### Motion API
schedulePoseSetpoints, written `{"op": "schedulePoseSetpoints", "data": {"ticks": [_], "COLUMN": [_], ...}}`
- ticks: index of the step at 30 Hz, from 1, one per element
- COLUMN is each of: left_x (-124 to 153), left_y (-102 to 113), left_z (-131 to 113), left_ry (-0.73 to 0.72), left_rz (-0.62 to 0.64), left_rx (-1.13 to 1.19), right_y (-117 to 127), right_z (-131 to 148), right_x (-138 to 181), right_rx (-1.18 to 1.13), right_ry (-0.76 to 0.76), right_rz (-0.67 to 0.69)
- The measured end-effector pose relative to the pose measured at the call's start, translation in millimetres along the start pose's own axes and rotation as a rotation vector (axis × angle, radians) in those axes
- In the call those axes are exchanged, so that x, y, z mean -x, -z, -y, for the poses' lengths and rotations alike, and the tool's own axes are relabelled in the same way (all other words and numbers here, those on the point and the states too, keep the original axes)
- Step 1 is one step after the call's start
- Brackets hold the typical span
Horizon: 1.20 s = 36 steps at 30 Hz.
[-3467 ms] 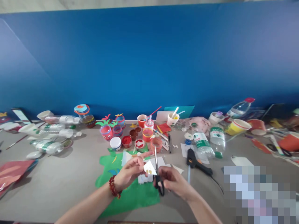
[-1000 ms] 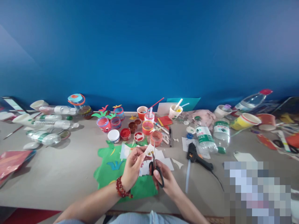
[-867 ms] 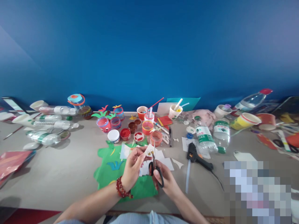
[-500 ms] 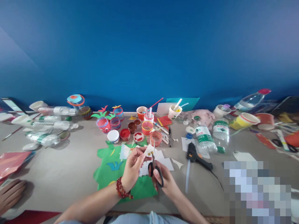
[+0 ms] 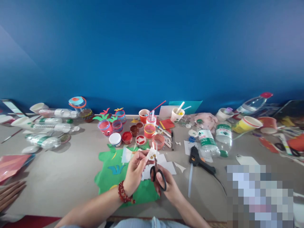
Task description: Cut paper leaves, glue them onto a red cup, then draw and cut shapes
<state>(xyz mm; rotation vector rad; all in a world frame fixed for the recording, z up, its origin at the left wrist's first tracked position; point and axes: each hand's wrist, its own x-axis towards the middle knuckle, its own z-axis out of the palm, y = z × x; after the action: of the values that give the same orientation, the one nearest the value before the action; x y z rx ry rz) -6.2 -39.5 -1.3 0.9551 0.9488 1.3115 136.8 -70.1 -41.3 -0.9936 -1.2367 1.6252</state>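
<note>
Between its thumb and fingers my left hand (image 5: 137,171) pinches a small piece of white paper (image 5: 151,154) with two yellowish round marks drawn on it. My right hand (image 5: 168,183) has its fingers through the handles of black-handled scissors (image 5: 156,167), whose blades point up and stand slightly apart beside the paper's right edge. Whether the blades touch the paper I cannot tell. Beneath both hands lies a green paper sheet (image 5: 102,177). On it are white paper pieces (image 5: 169,167) and a blue grass-shaped cut-out (image 5: 116,169).
Paint pots (image 5: 127,137) and painted cups (image 5: 105,127) stand beyond the green sheet. To the right lie a glue gun (image 5: 201,161) with its cable and plastic bottles (image 5: 207,139). More bottles (image 5: 45,141) lie at left. Another person's hand (image 5: 10,194) rests at the left edge.
My hands, the paper and the scissors stay almost in place, with the blades a little more apart. The other person's hand at the left has shifted slightly.
</note>
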Motion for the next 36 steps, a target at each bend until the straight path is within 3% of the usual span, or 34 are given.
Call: {"op": "schedulePoseSetpoints", "data": {"ticks": [23, 36], "left_x": [-3.4, -6.9], "left_y": [0.1, 0.5], "left_z": [-4.5, -9.0], "left_ry": [0.045, 0.031], "left_rz": [0.041, 0.048], "left_rx": [-0.005, -0.052], "right_y": [16.8, 29.4], "right_z": [10.6, 10.6], "right_x": [4.5, 3.7], "right_rx": [0.091, 0.236], "right_ry": [-0.053, 0.049], "right_rz": [0.027, 0.023]}}
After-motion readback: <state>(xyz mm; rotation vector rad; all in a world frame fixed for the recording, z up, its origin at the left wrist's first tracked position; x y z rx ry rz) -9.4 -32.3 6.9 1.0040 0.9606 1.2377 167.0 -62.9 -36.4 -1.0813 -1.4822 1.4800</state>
